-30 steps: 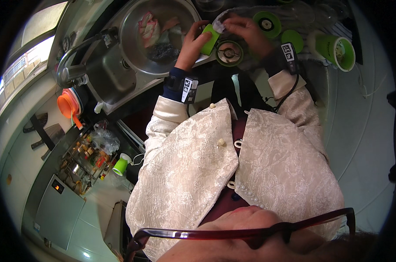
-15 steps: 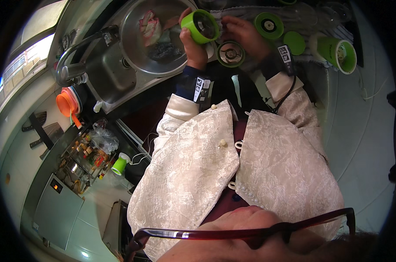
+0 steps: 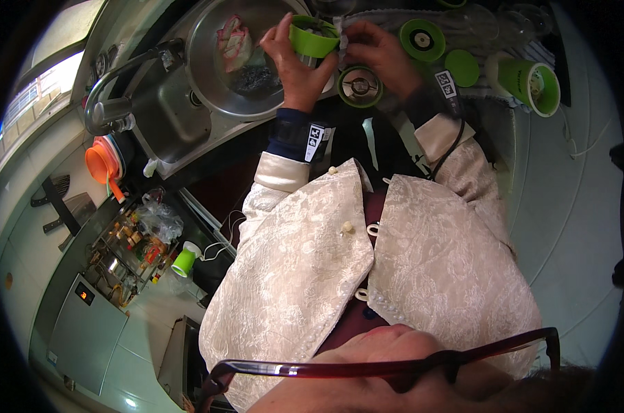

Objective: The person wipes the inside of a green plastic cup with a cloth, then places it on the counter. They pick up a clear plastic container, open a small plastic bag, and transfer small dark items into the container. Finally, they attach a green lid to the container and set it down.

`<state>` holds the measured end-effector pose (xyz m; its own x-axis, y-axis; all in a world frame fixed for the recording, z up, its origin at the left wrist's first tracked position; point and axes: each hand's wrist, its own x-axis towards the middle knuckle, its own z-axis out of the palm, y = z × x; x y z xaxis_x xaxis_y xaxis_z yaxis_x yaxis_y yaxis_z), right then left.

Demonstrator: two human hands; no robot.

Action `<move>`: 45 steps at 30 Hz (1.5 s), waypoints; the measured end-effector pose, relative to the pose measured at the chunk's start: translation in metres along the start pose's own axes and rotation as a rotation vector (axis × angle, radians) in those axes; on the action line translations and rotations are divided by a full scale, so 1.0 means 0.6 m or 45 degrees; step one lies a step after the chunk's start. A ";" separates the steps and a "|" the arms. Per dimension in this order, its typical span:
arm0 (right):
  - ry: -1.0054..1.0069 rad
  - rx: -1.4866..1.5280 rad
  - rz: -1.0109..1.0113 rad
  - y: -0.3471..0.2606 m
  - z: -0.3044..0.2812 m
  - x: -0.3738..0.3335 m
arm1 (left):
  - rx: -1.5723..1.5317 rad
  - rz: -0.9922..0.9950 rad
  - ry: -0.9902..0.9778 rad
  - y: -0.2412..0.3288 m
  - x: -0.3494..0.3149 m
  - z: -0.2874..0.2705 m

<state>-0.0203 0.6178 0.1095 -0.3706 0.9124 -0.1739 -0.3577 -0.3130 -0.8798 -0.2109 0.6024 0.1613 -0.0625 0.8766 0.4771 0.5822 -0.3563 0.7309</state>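
My left hand (image 3: 300, 76) is wrapped round a green ring-shaped blender blade base (image 3: 313, 45), tilted, with dark metal blades inside its rim. Close by on the right, my right hand (image 3: 377, 51) has its fingers bent toward the base. A small whitish piece (image 3: 342, 33) shows at its fingertips, too unclear to name. Just below, between the hands, sits a second blade base (image 3: 359, 87) with a steel inside and a green rim. Right of my right hand lie a round green lid (image 3: 423, 40) with a dark centre and a flat green disc (image 3: 462, 68).
A green motor housing (image 3: 522, 84) lies at the right on a striped cloth (image 3: 377, 16), near clear glassware (image 3: 508, 26). Left stands a round steel basin (image 3: 205, 76) holding a pink-edged cloth (image 3: 233, 43), beside a sink (image 3: 171, 117) and faucet (image 3: 112, 93).
My left hand has turned the blade base so its opening faces more upward, and its fingers have spread round it. My right hand has shifted slightly left, nearer to it.
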 end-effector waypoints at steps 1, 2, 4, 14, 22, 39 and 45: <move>0.003 0.007 -0.009 0.000 0.000 0.002 | 0.021 0.003 -0.036 0.002 0.001 -0.002; 0.002 0.013 -0.018 0.002 -0.001 0.004 | 0.023 0.008 -0.038 0.003 0.002 -0.003; -0.001 0.022 -0.047 0.006 -0.004 0.011 | 0.030 0.016 -0.039 0.006 0.000 0.000; 0.141 -0.014 -0.131 0.028 -0.020 0.034 | -1.789 -0.949 -0.060 -0.044 -0.041 0.033; 0.136 0.060 -0.058 0.002 -0.014 0.021 | -1.786 -0.993 -0.147 -0.040 -0.053 0.020; 0.091 -0.871 -0.274 -0.004 0.049 0.015 | -1.768 -0.955 -0.013 -0.017 -0.050 0.045; 0.089 -0.236 0.100 -0.011 0.028 0.018 | -1.250 -0.820 -0.011 -0.016 -0.038 0.062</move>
<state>-0.0365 0.6255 0.1211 -0.3285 0.9051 -0.2701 -0.1637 -0.3362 -0.9275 -0.1852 0.5980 0.1253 -0.1098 0.9868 -0.1189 -0.4304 0.0606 0.9006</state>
